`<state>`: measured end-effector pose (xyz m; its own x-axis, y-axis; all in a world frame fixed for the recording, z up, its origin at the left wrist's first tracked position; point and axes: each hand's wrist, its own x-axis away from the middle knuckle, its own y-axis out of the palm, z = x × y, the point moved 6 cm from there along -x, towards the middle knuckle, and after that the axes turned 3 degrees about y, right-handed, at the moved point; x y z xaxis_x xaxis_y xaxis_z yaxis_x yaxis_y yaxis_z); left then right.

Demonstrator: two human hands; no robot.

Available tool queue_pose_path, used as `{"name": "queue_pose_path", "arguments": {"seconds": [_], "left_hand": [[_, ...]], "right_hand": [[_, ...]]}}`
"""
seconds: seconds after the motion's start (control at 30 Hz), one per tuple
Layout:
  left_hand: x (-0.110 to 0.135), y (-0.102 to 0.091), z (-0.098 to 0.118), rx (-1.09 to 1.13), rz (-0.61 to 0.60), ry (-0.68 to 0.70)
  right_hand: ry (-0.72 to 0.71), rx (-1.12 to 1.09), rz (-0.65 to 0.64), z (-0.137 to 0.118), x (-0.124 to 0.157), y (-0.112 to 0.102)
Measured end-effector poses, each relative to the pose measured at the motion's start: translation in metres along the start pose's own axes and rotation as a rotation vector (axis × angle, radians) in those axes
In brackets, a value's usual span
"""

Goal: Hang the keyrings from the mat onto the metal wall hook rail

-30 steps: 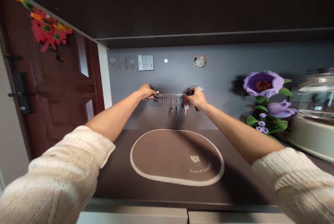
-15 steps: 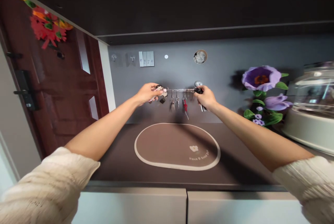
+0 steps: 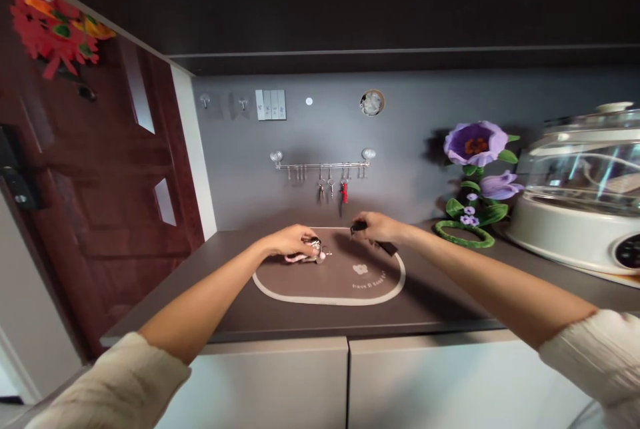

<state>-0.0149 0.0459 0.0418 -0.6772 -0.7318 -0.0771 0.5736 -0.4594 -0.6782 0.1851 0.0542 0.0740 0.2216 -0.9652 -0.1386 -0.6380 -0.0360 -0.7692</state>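
Observation:
My left hand (image 3: pixel 295 240) is closed on a bunch of keys (image 3: pixel 315 252) with pale pink and metal pieces, low over the left part of the oval brown mat (image 3: pixel 330 286). Over the mat's right part, my right hand (image 3: pixel 376 228) grips a black key fob (image 3: pixel 358 227); a dark flat piece hangs below the palm. Behind both hands, a metal hook rail (image 3: pixel 323 165) is fixed to the grey wall by two clear suction cups. Several small keys (image 3: pixel 331 188) and a red key holder (image 3: pixel 345 192) hang from its middle hooks.
A purple flower ornament (image 3: pixel 476 146) with a green ring base stands right, beside a white appliance (image 3: pixel 575 226) with a clear cover. A dark shelf (image 3: pixel 350 2) overhangs the counter. Left is a brown door (image 3: pixel 125 216). Two clear hooks and a label card (image 3: pixel 271 104) are on the wall.
Both hands have come down from the hook rail's two ends to just above the mat, carrying the keys and the fob. The rail's ends are now uncovered. The view has shifted slightly.

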Motion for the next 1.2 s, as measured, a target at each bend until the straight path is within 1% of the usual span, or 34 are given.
{"name": "queue_pose_path", "arguments": {"seconds": [0.07,0.1,0.17,0.23,0.3,0.33,0.43,0.47,0.57,0.63,0.7,0.8,0.87,0.93,0.97,1.07,1.13,1.2], "left_hand": [[0.001,-0.004,-0.002,-0.103,0.010,0.028],[0.000,-0.009,-0.003,-0.154,0.051,0.042],[-0.004,-0.025,-0.005,-0.232,0.188,0.046],[-0.014,-0.042,-0.008,-0.258,0.356,0.023],[-0.028,-0.056,-0.012,-0.205,0.510,0.002],[-0.038,-0.060,-0.014,-0.152,0.564,-0.022],[-0.066,-0.067,-0.021,-0.011,0.719,-0.121],[-0.076,-0.068,-0.021,0.012,0.772,-0.129],[-0.101,-0.068,-0.020,0.050,0.873,-0.143],[-0.115,-0.067,-0.020,0.030,0.918,-0.145],[-0.123,-0.066,-0.021,0.001,0.940,-0.136],[-0.124,-0.066,-0.022,0.009,0.912,-0.094],[-0.117,-0.068,-0.020,0.061,0.876,-0.053],[-0.106,-0.075,-0.013,0.081,0.856,-0.007],[-0.101,-0.080,-0.006,0.041,0.856,0.027],[-0.091,-0.097,0.024,-0.201,0.891,0.112],[-0.091,-0.105,0.046,-0.354,0.916,0.153],[-0.092,-0.108,0.064,-0.421,0.923,0.197]], "right_hand": [[-0.057,0.105,-0.004,0.003,0.002,0.005],[-0.065,0.139,0.005,0.003,0.000,0.005],[-0.035,0.154,0.059,0.004,-0.009,0.000],[0.032,0.098,0.163,0.004,-0.025,-0.009],[0.104,-0.046,0.286,0.004,-0.044,-0.015],[0.121,-0.125,0.364,0.003,-0.053,-0.017],[0.164,-0.274,0.541,-0.002,-0.078,-0.014],[0.193,-0.282,0.579,-0.003,-0.085,-0.010],[0.313,-0.260,0.708,-0.004,-0.099,0.001],[0.364,-0.246,0.739,-0.004,-0.105,0.008],[0.359,-0.222,0.721,-0.004,-0.111,0.011],[0.266,-0.154,0.669,-0.007,-0.110,0.009],[0.172,-0.094,0.654,-0.012,-0.103,0.001],[0.088,-0.012,0.665,-0.020,-0.093,-0.010],[0.060,0.013,0.657,-0.023,-0.090,-0.016],[0.033,0.020,0.643,-0.036,-0.087,-0.037],[0.016,0.030,0.695,-0.048,-0.089,-0.052],[-0.013,0.005,0.760,-0.059,-0.090,-0.065]]}}
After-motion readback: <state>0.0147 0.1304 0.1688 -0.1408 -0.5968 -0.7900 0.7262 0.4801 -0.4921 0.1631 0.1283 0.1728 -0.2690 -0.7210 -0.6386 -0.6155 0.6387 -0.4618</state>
